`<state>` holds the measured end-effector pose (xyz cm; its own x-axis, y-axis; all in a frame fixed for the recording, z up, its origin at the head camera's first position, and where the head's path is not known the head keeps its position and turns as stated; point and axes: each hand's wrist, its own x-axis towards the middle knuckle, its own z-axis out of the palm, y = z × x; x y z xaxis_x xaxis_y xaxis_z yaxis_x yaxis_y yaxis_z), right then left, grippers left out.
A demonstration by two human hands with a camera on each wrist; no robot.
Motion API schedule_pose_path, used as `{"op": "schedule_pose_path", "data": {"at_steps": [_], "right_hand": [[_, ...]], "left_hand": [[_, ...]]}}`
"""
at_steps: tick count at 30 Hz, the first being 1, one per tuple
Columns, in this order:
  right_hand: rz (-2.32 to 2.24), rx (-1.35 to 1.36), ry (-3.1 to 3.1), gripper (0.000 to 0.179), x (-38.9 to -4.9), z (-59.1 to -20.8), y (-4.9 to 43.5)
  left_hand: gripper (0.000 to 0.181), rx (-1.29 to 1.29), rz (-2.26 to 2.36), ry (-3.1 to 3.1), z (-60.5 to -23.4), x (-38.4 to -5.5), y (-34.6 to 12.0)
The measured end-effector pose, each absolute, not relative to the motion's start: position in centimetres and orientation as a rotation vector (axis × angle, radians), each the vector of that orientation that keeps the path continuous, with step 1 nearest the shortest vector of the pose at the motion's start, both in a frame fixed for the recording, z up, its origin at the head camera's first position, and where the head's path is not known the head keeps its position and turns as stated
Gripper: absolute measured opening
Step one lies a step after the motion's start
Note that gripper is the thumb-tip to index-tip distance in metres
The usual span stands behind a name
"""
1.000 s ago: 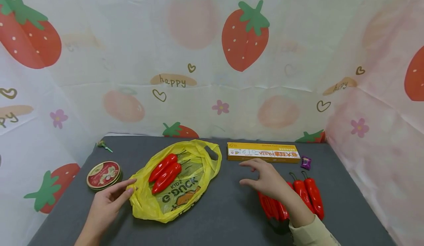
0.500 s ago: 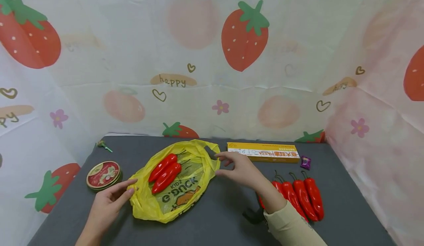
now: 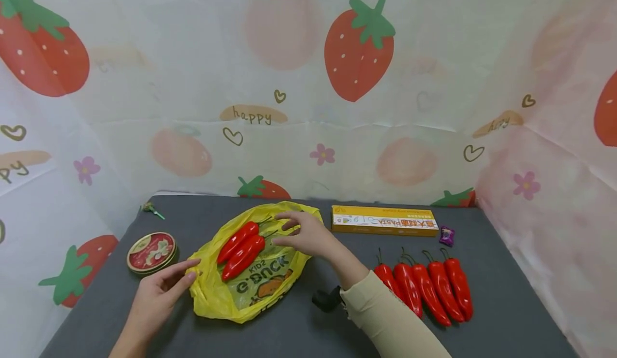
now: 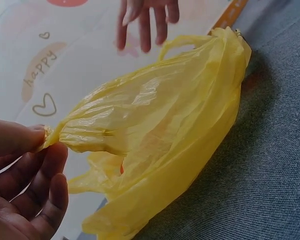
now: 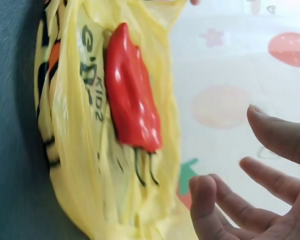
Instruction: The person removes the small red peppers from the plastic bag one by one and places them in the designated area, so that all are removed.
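A yellow plastic bag (image 3: pixel 207 300) printed "G.DUCK KIDS" lies spread open on the dark tabletop. Two red chili peppers (image 3: pixel 244 258) with dark stems rest side by side inside it. My left hand (image 3: pixel 156 296) pinches the bag's left edge; the left wrist view shows the twisted yellow plastic (image 4: pixel 65 132) between thumb and fingertips. Over the bag's far right side hovers my right hand (image 3: pixel 308 235), fingers spread and holding nothing. In the right wrist view its fingers (image 5: pixel 235 197) are apart from the peppers (image 5: pixel 132 95), near the stem ends.
Several more red chili peppers (image 3: pixel 430 288) lie in a row at the right. Behind them are a long pasta box (image 3: pixel 384 221) and a small purple wrapped candy (image 3: pixel 446 236). A round red-lidded tin (image 3: pixel 151 252) sits left of the bag, with a small green sprig (image 3: pixel 153 210) beyond.
My right hand has moved left, from above the row of peppers to above the bag, uncovering the row. The left hand keeps its pinch, and the bag stays in place.
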<state>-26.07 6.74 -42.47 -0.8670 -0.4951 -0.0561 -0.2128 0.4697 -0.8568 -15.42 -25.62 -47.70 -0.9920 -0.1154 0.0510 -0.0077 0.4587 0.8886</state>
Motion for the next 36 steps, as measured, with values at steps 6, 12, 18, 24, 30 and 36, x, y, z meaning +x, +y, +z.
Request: {"op": "schedule_pose_path", "data": {"at_steps": [6, 12, 18, 24, 30, 36], "right_hand": [[-1.396, -0.452, 2.339, 0.065, -27.2, -43.8, 3.4], [-1.324, -0.261, 2.379, 0.066, -27.5, -44.4, 0.6], [-1.364, -0.05, 2.272, 0.065, -27.5, -45.0, -1.4], [-1.447, 0.04, 2.253, 0.064, -27.2, -46.3, -2.4], [-1.423, 0.042, 2.366, 0.039, -27.1, -47.2, -2.6], [-1.401, 0.045, 2.39, 0.035, -27.2, -47.0, -2.8]], "left_hand": [[0.047, 0.125, -1.569, -2.599, -47.5, -15.6, -25.5], [0.045, 0.113, -1.571, -2.598, -47.6, -15.4, -25.6], [0.048, 0.136, -1.579, -2.621, -47.6, -15.4, -25.6], [0.046, 0.133, -1.575, -2.619, -47.7, -15.4, -25.6], [0.043, 0.106, -1.579, -2.583, -47.9, -15.3, -25.6], [0.042, 0.095, -1.548, -2.588, -47.8, -15.4, -25.7]]}}
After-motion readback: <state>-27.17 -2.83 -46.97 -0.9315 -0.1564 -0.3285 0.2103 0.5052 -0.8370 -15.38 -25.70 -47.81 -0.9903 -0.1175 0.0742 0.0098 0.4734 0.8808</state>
